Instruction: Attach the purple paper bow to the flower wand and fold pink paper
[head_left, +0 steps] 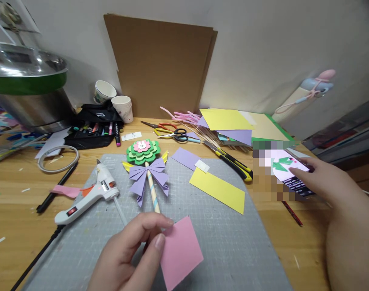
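Observation:
Between the thumb and fingers of my left hand (pixel 139 248) is a square of pink paper (pixel 182 254), held above the grey cutting mat (pixel 233 246). Out at the right, my right hand (pixel 320 178) grips a smartphone (pixel 299 184), its thumb over the lit screen; a green shape shows there and part of the view is pixelated. Just beyond my left hand lies a paper flower (pixel 143 151) with green layers and a pink rabbit centre, on a striped stick (pixel 152 190) with a purple paper bow (pixel 149 173). A yellow paper strip (pixel 217 190) and a purple one (pixel 186 159) lie beside it.
A white glue gun (pixel 90 198) with a black cord rests at left, near a tape roll (pixel 59 159). Scissors (pixel 175 134), a utility knife (pixel 229 161) and paper sheets (pixel 227 120) lie farther back. A metal pot (pixel 27 89) and paper cups (pixel 123 108) stand by the wall.

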The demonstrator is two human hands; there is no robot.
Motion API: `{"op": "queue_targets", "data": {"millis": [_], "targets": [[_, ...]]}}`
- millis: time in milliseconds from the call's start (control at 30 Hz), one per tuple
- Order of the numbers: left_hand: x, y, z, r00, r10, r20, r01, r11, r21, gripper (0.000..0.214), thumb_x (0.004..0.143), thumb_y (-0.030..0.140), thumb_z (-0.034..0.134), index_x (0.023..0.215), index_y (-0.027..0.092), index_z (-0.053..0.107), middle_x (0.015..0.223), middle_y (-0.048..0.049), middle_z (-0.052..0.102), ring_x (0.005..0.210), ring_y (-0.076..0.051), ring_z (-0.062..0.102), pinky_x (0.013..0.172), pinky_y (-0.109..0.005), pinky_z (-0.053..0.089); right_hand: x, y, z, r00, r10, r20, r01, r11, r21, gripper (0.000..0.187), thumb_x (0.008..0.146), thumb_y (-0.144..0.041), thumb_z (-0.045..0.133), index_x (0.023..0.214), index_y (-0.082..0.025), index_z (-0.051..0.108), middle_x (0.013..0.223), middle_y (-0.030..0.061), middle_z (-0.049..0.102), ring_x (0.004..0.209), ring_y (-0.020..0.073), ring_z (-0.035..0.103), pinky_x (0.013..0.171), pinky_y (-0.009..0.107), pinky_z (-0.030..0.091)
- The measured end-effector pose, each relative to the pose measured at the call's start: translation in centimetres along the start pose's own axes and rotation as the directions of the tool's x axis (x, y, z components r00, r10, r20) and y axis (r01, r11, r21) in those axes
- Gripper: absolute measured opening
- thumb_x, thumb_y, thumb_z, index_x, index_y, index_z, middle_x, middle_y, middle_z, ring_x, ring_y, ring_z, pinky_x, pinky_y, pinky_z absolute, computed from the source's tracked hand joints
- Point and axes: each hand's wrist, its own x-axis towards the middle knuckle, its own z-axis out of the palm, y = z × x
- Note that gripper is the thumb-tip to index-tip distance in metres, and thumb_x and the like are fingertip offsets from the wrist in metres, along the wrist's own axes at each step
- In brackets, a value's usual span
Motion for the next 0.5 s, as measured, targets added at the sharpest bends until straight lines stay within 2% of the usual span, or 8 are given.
{"op": "queue_targets", "data": {"millis": [100,233,400,500], "targets": [[0.13,0.02,-0.05,1.0,0.021,0.013,-0.021,1.0,0.022,0.014,0.088,0.024,0.054,0.091,0.032,0.064,0.079,0.0048,0.067,0.067,-0.011,0.062,0.059,-0.012,0.048,0.07,0.08,0.04,1.0,0.019,-0.001,-0.019,1.0,-0.001,0.055,0.077,-0.044,0.045,0.122,-0.016,0.061,0.109,0.0177,0.07,0.087,0.0349,0.067,0.065,0.037,0.049],[0.23,0.19,-0.07,0.999,0.044,0.012,-0.044,0.998,0.042,0.015,0.088,0.023,0.053,0.089,0.032,0.065,0.076,0.0054,0.066,0.065,-0.01,0.061,0.058,-0.012,0.047,0.33,0.42,0.19,1.0,-0.003,0.006,0.003,1.0,-0.002,0.058,0.072,-0.051,0.053,0.119,-0.017,0.062,0.105,0.0164,0.072,0.081,0.0343,0.068,0.063,0.037,0.049],[0.25,0.25,0.13,0.999,0.033,0.02,-0.034,0.998,0.045,0.014,0.088,0.023,0.053,0.088,0.031,0.065,0.075,0.0047,0.066,0.064,-0.011,0.061,0.058,-0.013,0.047,0.56,0.7,0.4,1.0,-0.015,-0.004,0.015,1.0,0.004,0.05,0.077,-0.043,0.045,0.118,-0.019,0.063,0.101,0.0149,0.073,0.079,0.032,0.068,0.062,0.036,0.049],[0.29,0.4,0.11,1.0,0.024,0.018,-0.025,0.998,0.052,0.014,0.088,0.024,0.053,0.086,0.03,0.065,0.072,0.0044,0.066,0.062,-0.011,0.061,0.057,-0.014,0.046,0.63,0.76,0.5,1.0,-0.025,-0.008,0.025,1.0,0.004,0.052,0.077,-0.046,0.047,0.116,-0.018,0.064,0.099,0.0148,0.073,0.077,0.031,0.069,0.06,0.034,0.05]]}}
